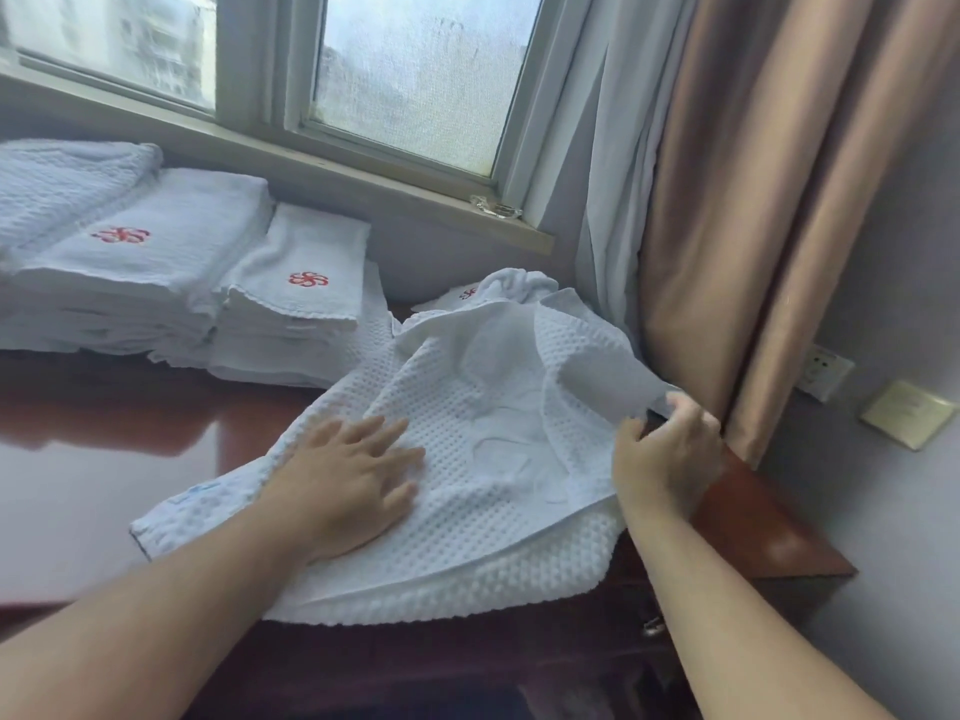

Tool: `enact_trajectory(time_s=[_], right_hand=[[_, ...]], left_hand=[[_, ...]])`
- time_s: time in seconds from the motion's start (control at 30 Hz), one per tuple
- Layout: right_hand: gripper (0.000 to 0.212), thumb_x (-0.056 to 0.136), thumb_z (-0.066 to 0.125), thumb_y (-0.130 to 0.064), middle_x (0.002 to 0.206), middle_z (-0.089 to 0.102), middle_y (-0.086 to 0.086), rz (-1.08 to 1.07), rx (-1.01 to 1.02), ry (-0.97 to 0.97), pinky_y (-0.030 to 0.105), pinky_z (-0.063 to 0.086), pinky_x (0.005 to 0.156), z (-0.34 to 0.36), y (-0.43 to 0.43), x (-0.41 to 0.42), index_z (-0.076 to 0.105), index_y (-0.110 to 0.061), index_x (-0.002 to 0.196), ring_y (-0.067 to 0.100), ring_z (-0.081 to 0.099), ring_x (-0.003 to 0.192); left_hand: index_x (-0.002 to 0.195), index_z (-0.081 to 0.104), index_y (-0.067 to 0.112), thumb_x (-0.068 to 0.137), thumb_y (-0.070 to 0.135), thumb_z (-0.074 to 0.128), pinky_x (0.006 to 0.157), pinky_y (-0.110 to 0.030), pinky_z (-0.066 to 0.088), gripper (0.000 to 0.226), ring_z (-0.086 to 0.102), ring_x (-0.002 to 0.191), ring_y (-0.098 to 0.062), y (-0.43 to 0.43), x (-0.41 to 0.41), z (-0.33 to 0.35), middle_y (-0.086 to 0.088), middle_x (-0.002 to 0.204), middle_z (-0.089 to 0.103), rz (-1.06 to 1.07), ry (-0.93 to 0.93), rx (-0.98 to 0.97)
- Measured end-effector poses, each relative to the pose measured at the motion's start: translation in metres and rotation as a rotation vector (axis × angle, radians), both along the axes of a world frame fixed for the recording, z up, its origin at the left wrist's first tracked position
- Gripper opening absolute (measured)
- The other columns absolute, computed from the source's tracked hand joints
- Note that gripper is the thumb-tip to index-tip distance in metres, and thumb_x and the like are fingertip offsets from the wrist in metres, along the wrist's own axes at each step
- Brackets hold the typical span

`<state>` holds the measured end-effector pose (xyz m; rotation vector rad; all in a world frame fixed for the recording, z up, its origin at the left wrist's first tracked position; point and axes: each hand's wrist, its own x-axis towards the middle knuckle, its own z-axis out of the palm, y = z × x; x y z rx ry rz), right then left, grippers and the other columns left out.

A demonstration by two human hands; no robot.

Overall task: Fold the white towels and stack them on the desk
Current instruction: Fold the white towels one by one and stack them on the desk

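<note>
One waffle-weave towel (pixel 483 459): white, unfolded and rumpled, spread across the right end of the surface (pixel 104 459), its near edge at the front. The left hand (pixel 348 475) lay flat upon it, and the right hand (pixel 667 454) pinched a turned-up corner at the right. One crumpled towel (pixel 511 285): white with a red emblem, heaped behind the first. One small stack (pixel 296 309): folded white towels, red emblem uppermost, at the back. One large stack (pixel 119 283): folded likewise, just beside it on the left.
</note>
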<state>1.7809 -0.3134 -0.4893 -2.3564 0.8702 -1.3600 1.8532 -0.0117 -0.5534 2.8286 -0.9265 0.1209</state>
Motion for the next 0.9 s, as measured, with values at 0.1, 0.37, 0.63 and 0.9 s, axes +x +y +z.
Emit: enact_trajectory(time_s=[0.1,0.37,0.63,0.9], right_hand=[[0.031,0.082,0.066,-0.005,0.121,0.065,0.017,0.537,-0.533,0.157,0.051,0.046,0.097,-0.003,0.023,0.006,0.069,-0.002,0.113,0.035,0.059,0.116],[0.098,0.098,0.032,-0.066,0.164,-0.018,0.024,-0.059,0.218,0.983,0.052,0.037,0.112,-0.019,0.010,0.026,-0.009,-0.001,0.158,0.044,0.034,0.143],[0.063,0.100,0.042,-0.046,0.169,0.009,0.007,0.293,-0.169,0.903,0.047,0.028,0.118,-0.026,-0.011,0.014,0.029,-0.023,0.157,0.028,0.015,0.154],[0.064,0.105,0.022,-0.053,0.141,0.056,0.017,-0.015,-0.148,1.093,0.039,0.045,0.081,-0.026,0.011,0.018,0.061,-0.009,0.132,0.030,0.058,0.120]], left_hand=[[0.154,0.016,0.051,0.097,0.068,0.015,0.123,-0.044,-0.002,0.059,-0.001,0.154,-0.010,0.000,-0.001,0.001,0.014,0.167,0.009,-0.016,0.012,0.026],[0.151,0.019,0.051,0.087,0.072,0.007,0.119,-0.045,0.003,0.069,0.009,0.151,-0.011,0.000,-0.011,-0.003,0.015,0.163,0.020,-0.006,-0.008,0.013],[0.150,0.021,0.051,0.081,0.075,0.002,0.117,-0.048,0.003,0.076,0.012,0.148,-0.010,-0.003,-0.010,0.000,0.015,0.159,0.026,-0.008,0.007,0.018],[0.152,0.021,0.052,0.093,0.070,0.012,0.116,-0.044,0.013,0.062,0.018,0.149,-0.008,-0.005,-0.015,0.003,0.019,0.162,0.022,0.015,0.002,0.006]])
